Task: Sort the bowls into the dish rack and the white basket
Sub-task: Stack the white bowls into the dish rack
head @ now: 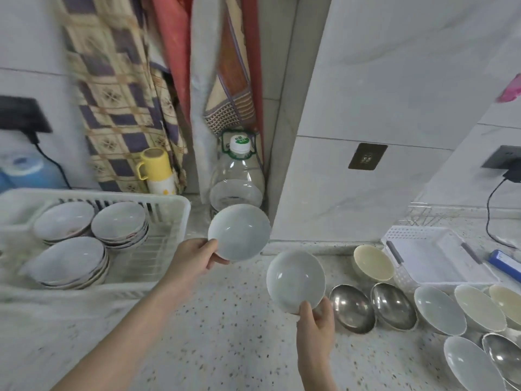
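Note:
My left hand (194,256) grips the rim of a pale grey-white bowl (239,232), held in the air just right of the white dish rack (169,204). The rack holds three stacks of white bowls (118,224). My right hand (315,320) holds a second pale bowl (294,279) by its lower edge, above the speckled counter (225,320). On the counter to the right lie steel bowls (352,307), cream bowls (373,262) and more pale bowls (439,310). Behind them at the right stands the white basket (434,258), with nothing in it.
A large clear water bottle (236,176) stands in the corner behind the left bowl. A yellow cup (156,170) sits next to the rack. Patterned cloths hang on the wall. A wire rack (420,214) and a cable are behind the basket, a blue item (504,262) to its right.

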A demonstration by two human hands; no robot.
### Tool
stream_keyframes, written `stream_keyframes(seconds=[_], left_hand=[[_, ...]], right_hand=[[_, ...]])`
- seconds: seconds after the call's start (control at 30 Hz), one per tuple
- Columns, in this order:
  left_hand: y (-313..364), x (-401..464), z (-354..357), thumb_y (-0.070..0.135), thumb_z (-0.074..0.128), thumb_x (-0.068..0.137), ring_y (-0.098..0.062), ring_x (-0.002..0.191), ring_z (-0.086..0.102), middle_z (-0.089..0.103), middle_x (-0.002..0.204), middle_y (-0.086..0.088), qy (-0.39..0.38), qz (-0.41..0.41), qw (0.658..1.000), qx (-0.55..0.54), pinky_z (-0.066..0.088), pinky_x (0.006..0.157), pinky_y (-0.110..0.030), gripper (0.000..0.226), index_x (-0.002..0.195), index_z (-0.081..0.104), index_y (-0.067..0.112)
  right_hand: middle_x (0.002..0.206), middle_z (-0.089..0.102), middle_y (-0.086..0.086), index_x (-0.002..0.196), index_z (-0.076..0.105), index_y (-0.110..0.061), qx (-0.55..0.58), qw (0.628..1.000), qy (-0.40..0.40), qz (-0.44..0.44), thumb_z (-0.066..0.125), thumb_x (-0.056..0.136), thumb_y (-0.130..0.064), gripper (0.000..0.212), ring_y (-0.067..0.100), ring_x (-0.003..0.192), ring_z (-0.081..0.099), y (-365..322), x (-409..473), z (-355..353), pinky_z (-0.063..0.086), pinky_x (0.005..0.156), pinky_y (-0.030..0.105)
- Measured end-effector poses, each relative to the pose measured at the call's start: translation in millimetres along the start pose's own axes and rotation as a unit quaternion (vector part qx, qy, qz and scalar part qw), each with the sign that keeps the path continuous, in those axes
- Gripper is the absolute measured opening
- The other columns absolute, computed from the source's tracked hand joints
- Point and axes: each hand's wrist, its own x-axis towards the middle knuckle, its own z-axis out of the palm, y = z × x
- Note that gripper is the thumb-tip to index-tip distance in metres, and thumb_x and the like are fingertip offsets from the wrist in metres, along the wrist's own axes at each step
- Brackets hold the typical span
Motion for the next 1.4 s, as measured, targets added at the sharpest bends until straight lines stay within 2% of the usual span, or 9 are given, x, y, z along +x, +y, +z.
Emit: stream_keyframes(seconds=[0.13,0.3,0.4,0.57,0.73,0.9,1.0,1.1,1.4], left_hand=[[-1,-3,-76,0.008,0.049,0.088,-0.009,0.048,0.047,0.068,0.05,-0.003,0.077,0.015,0.997,-0.015,0.029,0.046,-0.023,0.027,0.062,0.055,0.011],[-10,0,-169,0.011,0.049,0.086,0.001,0.032,0.043,0.062,0.058,-0.024,0.132,0.011,0.991,-0.011,0.026,0.047,-0.027,0.024,0.063,0.051,0.007],[-21,9,-211,0.011,0.05,0.085,-0.01,0.045,0.041,0.056,0.042,0.004,0.166,0.016,0.986,-0.018,0.027,0.05,-0.028,0.024,0.061,0.053,0.009],[-44,18,-264,0.01,0.052,0.086,-0.014,0.054,0.038,0.06,0.043,0.005,0.194,0.017,0.979,-0.059,0.032,0.053,-0.026,0.029,0.058,0.056,0.014],[-63,24,-303,0.012,0.054,0.086,-0.017,0.055,0.046,0.07,0.059,-0.011,0.212,0.003,0.974,-0.083,0.036,0.056,-0.029,0.03,0.061,0.065,0.0],[-78,29,-322,0.008,0.054,0.084,-0.017,0.056,0.042,0.069,0.083,-0.032,0.217,0.008,0.971,-0.095,0.04,0.06,-0.031,0.041,0.047,0.068,0.015],[-85,34,-327,0.006,0.054,0.083,-0.018,0.057,0.043,0.071,0.075,-0.027,0.211,0.014,0.973,-0.091,0.039,0.06,-0.031,0.048,0.038,0.064,0.02],[-88,41,-331,0.009,0.055,0.084,-0.021,0.062,0.049,0.064,0.05,-0.002,0.205,0.021,0.975,-0.086,0.038,0.058,-0.03,0.045,0.042,0.066,0.02],[-95,58,-331,0.013,0.056,0.086,-0.016,0.058,0.051,0.069,0.054,0.007,0.209,0.036,0.974,-0.078,0.041,0.057,-0.029,0.024,0.066,0.069,0.015]], right_hand=[[0.051,0.053,-0.007,0.108,0.062,-0.037,0.005,0.999,-0.048,-0.02,0.05,0.07,-0.028,0.041,0.003,0.049,0.042,-16,-34,53,0.039,0.059,0.028],[0.056,0.061,-0.002,0.1,0.058,-0.052,-0.021,0.994,-0.094,-0.053,0.057,0.076,-0.023,0.038,0.001,0.05,0.049,-40,-68,124,0.044,0.058,0.024],[0.057,0.066,-0.005,0.106,0.051,-0.043,-0.07,0.987,-0.127,-0.066,0.058,0.083,-0.012,0.04,0.002,0.046,0.05,-47,-79,160,0.042,0.047,0.018],[0.059,0.071,-0.008,0.113,0.054,-0.031,-0.173,0.972,-0.141,-0.078,0.059,0.084,-0.019,0.032,0.003,0.062,0.068,-54,-88,213,0.043,0.051,0.022],[0.061,0.072,-0.005,0.125,0.054,-0.021,-0.299,0.941,-0.135,-0.078,0.054,0.087,-0.025,0.038,0.005,0.061,0.062,-52,-90,249,0.039,0.05,0.022],[0.072,0.073,0.0,0.12,0.056,-0.016,-0.418,0.897,-0.121,-0.077,0.05,0.088,-0.026,0.035,0.016,0.063,0.06,-56,-83,272,0.04,0.05,0.023],[0.076,0.072,0.003,0.101,0.059,-0.013,-0.477,0.867,-0.12,-0.081,0.048,0.087,-0.026,0.022,0.018,0.061,0.059,-55,-78,285,0.04,0.05,0.023],[0.075,0.071,0.004,0.089,0.057,-0.012,-0.498,0.854,-0.127,-0.076,0.048,0.087,-0.025,0.015,0.02,0.065,0.064,-48,-76,295,0.04,0.05,0.023],[0.085,0.065,0.001,0.101,0.06,-0.01,-0.571,0.808,-0.134,-0.056,0.045,0.086,-0.019,0.023,0.02,0.073,0.06,-31,-74,311,0.037,0.054,0.024]])
